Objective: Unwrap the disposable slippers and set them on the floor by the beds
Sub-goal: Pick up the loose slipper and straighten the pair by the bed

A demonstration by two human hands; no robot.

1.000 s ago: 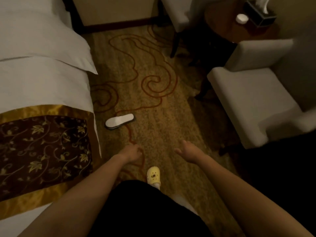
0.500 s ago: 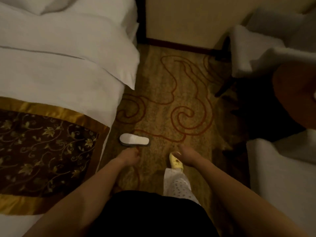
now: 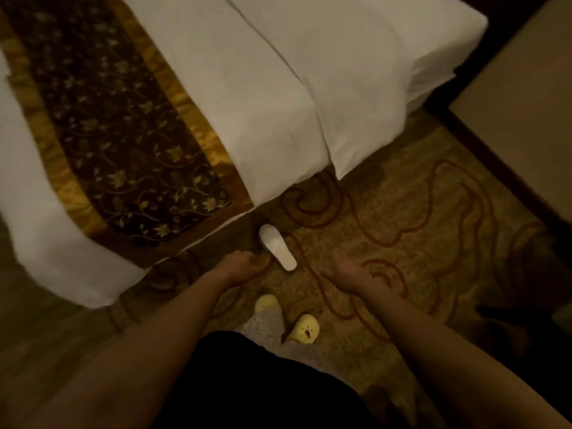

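One white slipper (image 3: 277,251) lies unwrapped on the carpet (image 3: 402,243), just off the bed (image 3: 263,103) corner, its long axis running from 11 to 5 o'clock. No second slipper or wrapper is in view.

Both hands hang low over the floor with nothing in them. The left hand (image 3: 244,264) has loosely curled fingers and the right hand (image 3: 343,269) looks relaxed, though the dim, smeared light hides finer detail.

The step looks like squaring this slipper to the bed, or going for its mate. To do it well:
- Take the slipper by its long edges, not by the thin upper, which would probably crumple
- Turn it so it lies parallel to the bed's side, and leave room beside it for the other one
- Keep the yellow clogs (image 3: 305,329), at 6 o'clock from the slipper, from stepping on it

The slipper sits between the hands. It lies at 1 o'clock from the left hand, just beside the knuckles and apart from them, and at 10 o'clock from the right hand, which is farther off. The left hand seems better placed to reach it
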